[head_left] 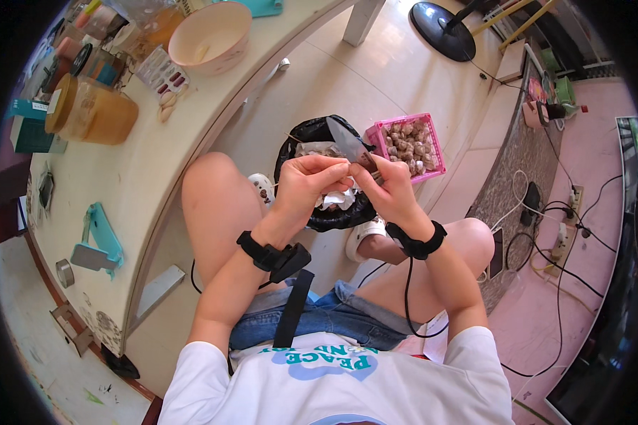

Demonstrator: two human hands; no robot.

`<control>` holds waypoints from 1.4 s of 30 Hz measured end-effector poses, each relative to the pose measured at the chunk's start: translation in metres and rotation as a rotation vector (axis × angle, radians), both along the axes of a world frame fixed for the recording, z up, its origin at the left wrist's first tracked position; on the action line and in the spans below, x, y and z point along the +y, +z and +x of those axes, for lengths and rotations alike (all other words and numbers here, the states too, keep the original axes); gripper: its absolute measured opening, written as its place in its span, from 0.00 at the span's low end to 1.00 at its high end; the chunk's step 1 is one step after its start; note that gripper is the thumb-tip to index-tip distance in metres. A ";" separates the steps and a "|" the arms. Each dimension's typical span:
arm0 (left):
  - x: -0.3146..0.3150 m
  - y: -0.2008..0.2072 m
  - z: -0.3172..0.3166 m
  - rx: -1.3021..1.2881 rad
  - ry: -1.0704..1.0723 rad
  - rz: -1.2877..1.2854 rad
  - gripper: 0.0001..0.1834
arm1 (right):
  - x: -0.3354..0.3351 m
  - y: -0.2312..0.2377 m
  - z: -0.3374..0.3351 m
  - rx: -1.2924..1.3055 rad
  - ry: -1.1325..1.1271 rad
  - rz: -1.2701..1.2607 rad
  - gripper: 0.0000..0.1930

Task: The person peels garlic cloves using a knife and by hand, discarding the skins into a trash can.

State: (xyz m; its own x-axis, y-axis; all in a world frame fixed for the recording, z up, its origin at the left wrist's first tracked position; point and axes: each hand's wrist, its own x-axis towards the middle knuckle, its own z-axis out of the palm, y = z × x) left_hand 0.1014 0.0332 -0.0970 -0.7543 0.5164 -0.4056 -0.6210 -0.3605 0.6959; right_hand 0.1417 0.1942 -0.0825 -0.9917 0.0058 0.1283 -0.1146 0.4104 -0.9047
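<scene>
My right hand [392, 190] is closed around a knife [347, 144], whose broad blade points up and away to the left. Thumb and fingers of my left hand [303, 185] pinch together, meeting the right fingertips; whatever small thing is between them is mostly hidden. Both hands are above a bin lined with a black bag [328, 222], which holds crumpled white paper [339, 198] and scraps. Beside the bin, to the right, a pink basket [441, 159] holds many brownish bulbs [408, 144] that look like garlic.
At left, a white table [149, 159] carries a pale bowl [210, 42], a lidded jar [96, 113], pill blisters [161, 76], a few pale cloves [167, 108] and a teal stand [101, 237]. Cables [546, 212] run along the right. A black round base [443, 30] stands ahead.
</scene>
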 end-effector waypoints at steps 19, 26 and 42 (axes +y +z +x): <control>-0.006 -0.004 -0.009 -0.024 -0.153 0.158 0.10 | 0.007 0.001 0.002 -0.108 0.016 -0.110 0.09; -0.007 -0.007 -0.007 -0.090 -0.163 0.240 0.09 | 0.008 0.001 0.003 0.011 0.009 0.038 0.08; -0.003 -0.002 -0.004 0.040 -0.073 0.116 0.08 | 0.003 -0.005 0.007 -0.299 -0.020 -0.331 0.11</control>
State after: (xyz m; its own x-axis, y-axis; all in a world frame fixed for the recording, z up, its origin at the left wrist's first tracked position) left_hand 0.0978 0.0302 -0.0991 -0.7274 0.6120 -0.3104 -0.6210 -0.3947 0.6772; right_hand 0.1487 0.1969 -0.0874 -0.9842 0.0183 -0.1763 0.1772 0.0925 -0.9798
